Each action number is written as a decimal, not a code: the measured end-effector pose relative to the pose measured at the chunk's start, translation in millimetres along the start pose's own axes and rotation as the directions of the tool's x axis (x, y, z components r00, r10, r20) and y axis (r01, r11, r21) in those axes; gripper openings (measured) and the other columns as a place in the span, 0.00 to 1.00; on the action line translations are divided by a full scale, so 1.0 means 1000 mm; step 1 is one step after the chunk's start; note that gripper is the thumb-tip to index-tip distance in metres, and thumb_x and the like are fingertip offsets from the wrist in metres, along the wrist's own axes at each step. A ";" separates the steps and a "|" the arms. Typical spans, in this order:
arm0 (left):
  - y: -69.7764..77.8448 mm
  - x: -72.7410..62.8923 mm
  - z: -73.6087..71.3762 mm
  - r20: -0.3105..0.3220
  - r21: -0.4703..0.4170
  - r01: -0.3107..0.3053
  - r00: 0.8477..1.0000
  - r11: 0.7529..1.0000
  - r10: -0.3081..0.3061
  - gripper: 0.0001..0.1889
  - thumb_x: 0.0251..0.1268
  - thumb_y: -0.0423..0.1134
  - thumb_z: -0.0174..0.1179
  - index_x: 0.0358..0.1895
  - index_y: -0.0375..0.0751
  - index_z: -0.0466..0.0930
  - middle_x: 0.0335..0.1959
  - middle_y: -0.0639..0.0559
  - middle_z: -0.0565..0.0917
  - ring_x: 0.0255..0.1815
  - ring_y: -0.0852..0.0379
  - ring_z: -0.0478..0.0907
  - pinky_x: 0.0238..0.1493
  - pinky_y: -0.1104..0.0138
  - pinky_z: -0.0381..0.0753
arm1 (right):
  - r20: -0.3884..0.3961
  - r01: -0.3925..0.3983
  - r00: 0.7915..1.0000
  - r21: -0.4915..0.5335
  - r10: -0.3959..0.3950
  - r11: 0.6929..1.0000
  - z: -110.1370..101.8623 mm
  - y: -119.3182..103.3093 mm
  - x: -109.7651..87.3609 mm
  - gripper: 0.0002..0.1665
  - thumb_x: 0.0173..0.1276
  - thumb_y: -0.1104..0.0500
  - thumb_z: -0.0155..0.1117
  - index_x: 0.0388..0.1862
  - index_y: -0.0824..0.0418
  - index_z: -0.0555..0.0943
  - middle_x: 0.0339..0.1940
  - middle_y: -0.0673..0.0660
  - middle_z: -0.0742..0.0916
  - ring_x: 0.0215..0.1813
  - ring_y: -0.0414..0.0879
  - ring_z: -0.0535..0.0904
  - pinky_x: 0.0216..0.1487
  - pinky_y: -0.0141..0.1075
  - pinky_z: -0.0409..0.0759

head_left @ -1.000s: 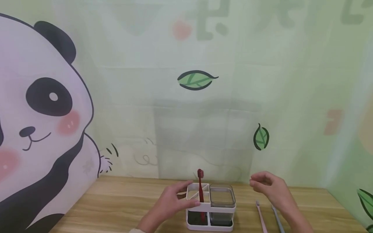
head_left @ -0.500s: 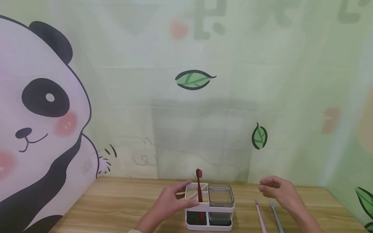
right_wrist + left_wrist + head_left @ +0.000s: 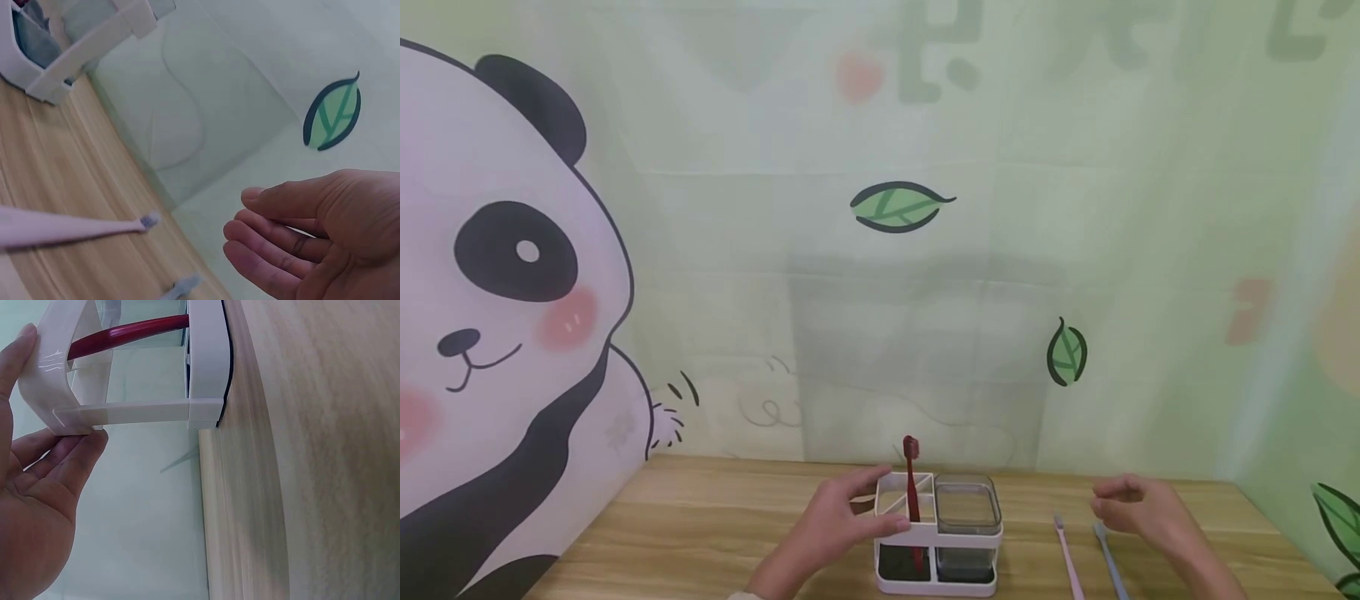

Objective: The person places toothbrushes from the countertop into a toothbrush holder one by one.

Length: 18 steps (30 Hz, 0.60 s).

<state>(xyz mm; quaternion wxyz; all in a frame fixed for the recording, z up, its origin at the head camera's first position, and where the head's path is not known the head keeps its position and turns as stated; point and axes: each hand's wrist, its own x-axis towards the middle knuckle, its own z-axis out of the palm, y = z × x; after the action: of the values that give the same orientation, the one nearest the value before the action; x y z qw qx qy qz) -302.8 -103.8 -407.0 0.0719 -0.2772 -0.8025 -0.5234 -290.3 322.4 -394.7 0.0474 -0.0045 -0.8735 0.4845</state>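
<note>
My left hand (image 3: 831, 521) grips the upper tier of a white toothbrush holder (image 3: 966, 540) from its left side, thumb in front and fingers behind. In the left wrist view the fingertips press on the holder's white frame (image 3: 56, 369). A red toothbrush (image 3: 912, 483) stands head up in one of the holder's divided slots. A clear grey cup (image 3: 967, 504) sits in the right half. My right hand (image 3: 1150, 510) hovers with loosely bent fingers, holding nothing, just above and right of the blue toothbrush (image 3: 1108, 558). Beside that lies a pink toothbrush (image 3: 1067, 554), its head pointing away.
The wooden table (image 3: 700, 517) reaches back to a fabric backdrop (image 3: 745, 250) printed with a panda (image 3: 512, 333) and leaves. In the right wrist view, the pink toothbrush's handle runs out of frame at the left.
My right hand has moved right, away from the holder, and slightly down toward the blue toothbrush. The left hand keeps its grip; the holder and red toothbrush stay in place.
</note>
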 end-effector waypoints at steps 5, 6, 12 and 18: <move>0.000 -0.001 0.000 -0.002 0.013 -0.007 1.000 1.000 0.007 0.37 0.61 0.47 0.80 0.68 0.29 0.80 0.63 0.34 0.83 0.59 0.39 0.84 0.57 0.53 0.88 | -0.007 0.002 1.000 -0.038 -0.003 0.999 0.001 0.011 0.001 0.18 0.72 0.64 0.72 0.53 0.76 0.82 0.41 0.58 0.91 0.44 0.54 0.88 0.46 0.43 0.89; 0.000 -0.001 0.000 -0.001 0.014 -0.008 1.000 1.000 0.008 0.37 0.61 0.47 0.80 0.68 0.29 0.80 0.63 0.34 0.83 0.59 0.38 0.84 0.57 0.53 0.88 | -0.003 0.006 1.000 -0.045 -0.006 0.999 0.001 0.013 0.002 0.18 0.72 0.64 0.72 0.52 0.77 0.82 0.40 0.58 0.90 0.44 0.53 0.88 0.45 0.43 0.89; 0.000 -0.001 0.000 0.001 0.013 -0.004 1.000 1.000 0.004 0.37 0.61 0.47 0.80 0.69 0.29 0.79 0.64 0.34 0.83 0.59 0.38 0.84 0.57 0.53 0.88 | -0.004 -0.015 1.000 -0.099 0.015 0.995 0.000 0.025 0.001 0.19 0.71 0.62 0.72 0.52 0.77 0.82 0.40 0.58 0.90 0.43 0.52 0.87 0.45 0.42 0.87; 0.000 -0.001 0.000 0.003 0.007 0.001 1.000 1.000 -0.001 0.37 0.61 0.46 0.80 0.69 0.30 0.79 0.64 0.34 0.83 0.60 0.38 0.84 0.57 0.53 0.88 | 0.024 -0.023 0.999 -0.077 0.025 0.997 0.001 0.035 0.001 0.15 0.69 0.68 0.69 0.48 0.79 0.82 0.37 0.60 0.90 0.42 0.56 0.88 0.43 0.44 0.89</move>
<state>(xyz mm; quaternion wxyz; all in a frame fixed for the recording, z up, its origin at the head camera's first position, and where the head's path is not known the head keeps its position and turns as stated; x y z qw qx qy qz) -302.1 -104.6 -407.3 0.0714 -0.2776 -0.8047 -0.5200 -292.6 340.3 -424.4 0.0304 -0.0106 -0.8918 0.4512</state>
